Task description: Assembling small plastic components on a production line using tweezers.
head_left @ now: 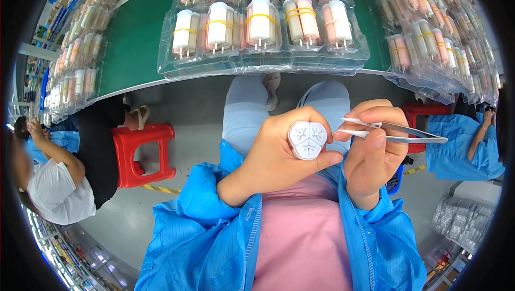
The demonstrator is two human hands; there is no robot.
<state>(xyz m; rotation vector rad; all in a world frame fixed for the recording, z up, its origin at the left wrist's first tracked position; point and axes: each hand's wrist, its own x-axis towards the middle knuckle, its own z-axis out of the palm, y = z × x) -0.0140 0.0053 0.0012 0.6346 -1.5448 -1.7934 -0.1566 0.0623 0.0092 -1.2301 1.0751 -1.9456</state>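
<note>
My left hand (268,157) is wrapped round a bundle of three white cylinders (308,140), held end-on so that their rounded white end faces with slotted marks show. The sides of the bundle are hidden in my fist. In my right hand (374,157) is a pair of tweezers (416,135), pinched between thumb and fingers. Its pale tips stand slightly apart and point left, a short gap from the bundle. Both hands are in front of my chest, over my lap, nearer to me than the bench edge.
A clear plastic tray (230,63) of banded white, pink and beige cylinders sits on the green bench (131,49). Stacked trays of similar cylinders (429,44) rise at both sides. Co-workers sit left and right, near red stools (142,154).
</note>
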